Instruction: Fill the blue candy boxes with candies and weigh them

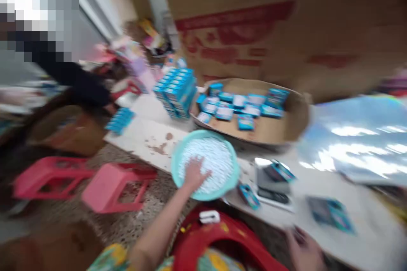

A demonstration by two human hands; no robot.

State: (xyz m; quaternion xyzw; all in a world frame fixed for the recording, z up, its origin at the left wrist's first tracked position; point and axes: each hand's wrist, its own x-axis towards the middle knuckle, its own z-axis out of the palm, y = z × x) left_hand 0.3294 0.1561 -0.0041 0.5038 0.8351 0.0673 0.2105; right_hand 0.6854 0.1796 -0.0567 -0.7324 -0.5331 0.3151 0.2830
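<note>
My left hand rests on small white pellets in a round light-green basin, its fingers spread. My right hand is low at the right, by the table's front edge. Its fingers are smeared by motion, so I cannot make out whether they hold anything. Between basin and right hand lies a digital scale with a blue packet on its plate. Another blue packet lies between basin and scale. A flat blue-and-grey packet lies on the table further right.
Behind the basin, a low cardboard tray holds several small blue boxes. A stack of blue boxes stands left of it. Red stools are at the left, a red chair before me. Another person's dark sleeve reaches in from the left.
</note>
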